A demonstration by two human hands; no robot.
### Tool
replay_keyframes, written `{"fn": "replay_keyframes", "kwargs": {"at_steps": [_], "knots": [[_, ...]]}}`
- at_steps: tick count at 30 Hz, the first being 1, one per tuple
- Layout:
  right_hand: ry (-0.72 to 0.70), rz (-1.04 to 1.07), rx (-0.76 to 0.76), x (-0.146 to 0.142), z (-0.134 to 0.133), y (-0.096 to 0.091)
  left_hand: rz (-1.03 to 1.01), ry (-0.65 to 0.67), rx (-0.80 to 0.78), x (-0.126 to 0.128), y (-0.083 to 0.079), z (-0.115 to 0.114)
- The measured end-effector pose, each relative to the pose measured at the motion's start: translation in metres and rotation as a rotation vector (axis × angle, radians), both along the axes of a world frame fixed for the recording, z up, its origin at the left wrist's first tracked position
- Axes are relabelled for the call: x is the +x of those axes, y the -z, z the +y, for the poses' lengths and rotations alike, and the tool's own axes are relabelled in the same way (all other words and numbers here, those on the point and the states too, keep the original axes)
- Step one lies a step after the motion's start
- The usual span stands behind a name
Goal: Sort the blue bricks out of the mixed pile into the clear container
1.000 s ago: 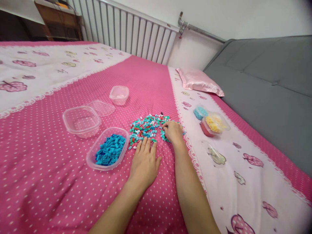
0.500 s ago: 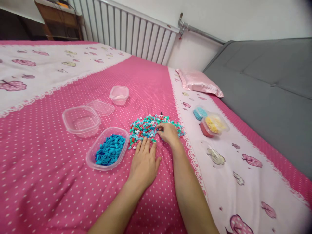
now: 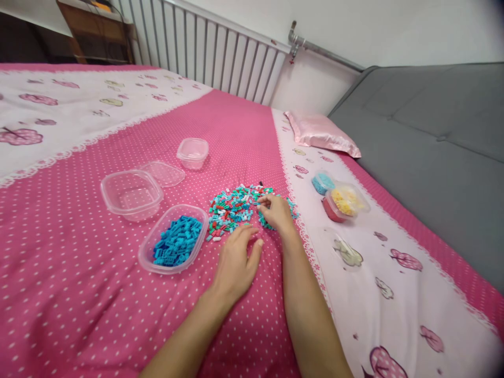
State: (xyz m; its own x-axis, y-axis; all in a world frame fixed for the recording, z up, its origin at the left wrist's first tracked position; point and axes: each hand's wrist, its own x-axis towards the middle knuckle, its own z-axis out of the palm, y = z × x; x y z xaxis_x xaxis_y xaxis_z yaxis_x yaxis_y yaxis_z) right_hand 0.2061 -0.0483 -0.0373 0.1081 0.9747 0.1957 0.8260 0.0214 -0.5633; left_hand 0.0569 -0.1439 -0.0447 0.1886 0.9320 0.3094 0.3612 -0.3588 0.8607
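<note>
1. Both hands of mine are at the brick pile (image 3: 232, 205), which lies on the pink dotted bedspread (image 3: 102, 294)
2. My left hand (image 3: 235, 262) is at the pile's near edge, thumb apart from loosely bent fingers
3. My right hand (image 3: 276, 212) bends over the pile's right part, thumb and forefinger close together; I cannot tell whether they pinch a brick
4. Left of my left hand sits the blue-brick tub (image 3: 147, 244); farther left, a see-through tub (image 3: 136, 212) beside a flat lid (image 3: 167, 174)
5. Far right, a turquoise-filled tub (image 3: 323, 182) stands near the pillow (image 3: 321, 132)
</note>
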Motion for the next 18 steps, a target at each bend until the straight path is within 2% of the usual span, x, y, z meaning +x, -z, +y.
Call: {"fn": "replay_keyframes", "kwargs": {"at_steps": [5, 8, 11, 14, 16, 18], "knots": [[-0.078, 0.244, 0.028, 0.006, -0.003, -0.008, -0.697, -0.003, -0.731, 0.000, -0.008, 0.006], [-0.218, 0.437, -0.004, 0.004, -0.013, -0.022, -0.976, -0.006, -1.007, -0.005, -0.015, 0.009], [-0.399, 0.528, -0.090, -0.002, -0.030, -0.044, -1.110, 0.010, -1.121, -0.009, -0.019, 0.012], [-0.594, 0.502, -0.179, -0.008, -0.047, -0.064, -1.164, 0.026, -1.158, -0.011, -0.020, 0.013], [-0.677, 0.487, -0.204, -0.010, -0.052, -0.069, -1.175, 0.021, -1.174, -0.011, -0.021, 0.014], [-0.651, 0.491, -0.177, -0.011, -0.047, -0.063, -1.183, 0.021, -1.185, -0.012, -0.021, 0.014]]}}
